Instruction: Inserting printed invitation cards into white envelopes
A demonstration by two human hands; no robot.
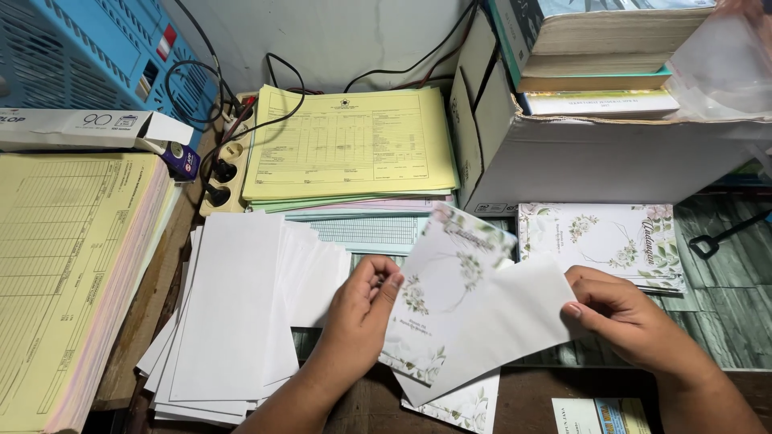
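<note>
Left hand (362, 309): fingers clamped on floral card (438, 297) — tilted for sliding in.
Right hand (623, 317): fingers pinching 1 white envelope (507, 317) — steadying it.

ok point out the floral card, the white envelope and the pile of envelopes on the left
floral card (438, 297), head view, on its printed face between the hands
white envelope (503, 321), head view, on its plain middle
pile of envelopes (229, 321), head view, on the top sheet

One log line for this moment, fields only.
left hand: holds floral card | right hand: holds white envelope | card: partly inside envelope | near: white envelope pile
</note>
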